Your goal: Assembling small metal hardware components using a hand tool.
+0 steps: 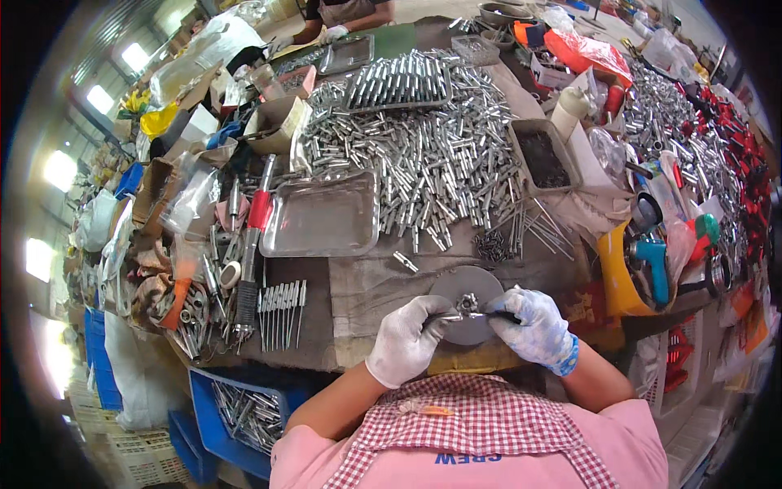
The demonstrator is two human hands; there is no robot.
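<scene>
Left hand (407,338) and right hand (533,328) pinch metal fitting (467,306) from either side, over grey disc (456,285), worktop's (354,314) near edge. Best kept level, grip even.

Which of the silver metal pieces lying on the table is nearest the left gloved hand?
The short silver piece lying by itself just beyond the left gloved hand; the big heap and the row of rods at left lie farther away.

A co-worker (345,11) is cropped (top edge); the metal piece (467,304) is too small to identify.
</scene>
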